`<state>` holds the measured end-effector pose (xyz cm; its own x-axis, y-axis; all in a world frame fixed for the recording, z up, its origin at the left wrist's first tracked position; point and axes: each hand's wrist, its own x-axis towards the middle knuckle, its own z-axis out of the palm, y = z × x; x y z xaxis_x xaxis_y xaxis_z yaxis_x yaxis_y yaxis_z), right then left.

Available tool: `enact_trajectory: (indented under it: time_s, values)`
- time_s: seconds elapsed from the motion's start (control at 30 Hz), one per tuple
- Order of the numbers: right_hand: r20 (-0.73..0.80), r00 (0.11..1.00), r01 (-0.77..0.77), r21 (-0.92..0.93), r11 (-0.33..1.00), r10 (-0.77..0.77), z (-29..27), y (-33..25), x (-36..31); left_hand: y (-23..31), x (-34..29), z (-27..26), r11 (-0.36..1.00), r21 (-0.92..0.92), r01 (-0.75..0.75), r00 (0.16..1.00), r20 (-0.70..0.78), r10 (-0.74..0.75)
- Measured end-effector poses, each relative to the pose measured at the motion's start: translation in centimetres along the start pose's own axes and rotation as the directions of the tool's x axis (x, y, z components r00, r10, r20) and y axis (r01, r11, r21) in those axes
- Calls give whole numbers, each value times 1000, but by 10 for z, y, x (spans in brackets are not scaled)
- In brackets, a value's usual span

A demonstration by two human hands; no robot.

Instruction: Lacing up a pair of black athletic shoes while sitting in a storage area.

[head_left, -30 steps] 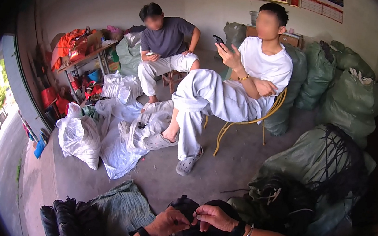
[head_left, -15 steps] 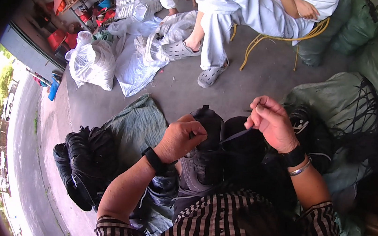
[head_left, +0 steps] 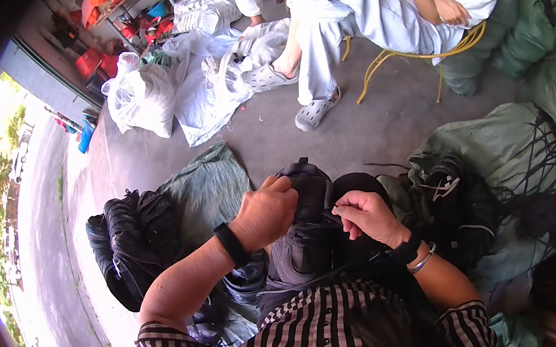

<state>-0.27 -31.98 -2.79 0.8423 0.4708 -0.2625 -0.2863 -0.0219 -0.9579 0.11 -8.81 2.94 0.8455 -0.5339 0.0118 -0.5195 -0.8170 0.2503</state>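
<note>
In my lap lies a dark grey shoe (head_left: pixel 297 253) with a mesh upper, and a black shoe (head_left: pixel 307 180) sits just beyond it. My left hand (head_left: pixel 268 210) is closed at the left side of the black shoe; its fingertips curl out of sight, so what they grip is hidden. Thumb and fingers of my right hand (head_left: pixel 370 216) pinch together at the shoe's right side, on the tip of a dark shoelace that barely shows. A rounded black item (head_left: pixel 358 183) lies behind my right hand.
Bundled black shoes (head_left: pixel 134 239) lie at left beside a green woven sack (head_left: pixel 211 179). More black shoes (head_left: pixel 479 205) and a sack with loose black laces (head_left: pixel 536 160) are at right. A seated person (head_left: pixel 342 15) wears grey clogs; white plastic bags (head_left: pixel 141 98) stand at far left.
My right hand has come down and left toward the black shoe; the dark lace stretched from it before is now mostly hidden. My left hand has turned slightly, knuckles up.
</note>
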Motion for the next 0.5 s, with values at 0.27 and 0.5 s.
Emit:
enact_trajectory:
  time_s: [0.27, 0.5]
  values:
    - [-17, 999, 44, -4, 999, -44, 2, 1, -4, 10, -5, 14, 987, -54, 149, 988, -21, -150]
    - [6, 1000, 31, 1, 1000, -31, 0, 1, -3, 3, -10, 14, 983, -146, 110, 993, -22, -115]
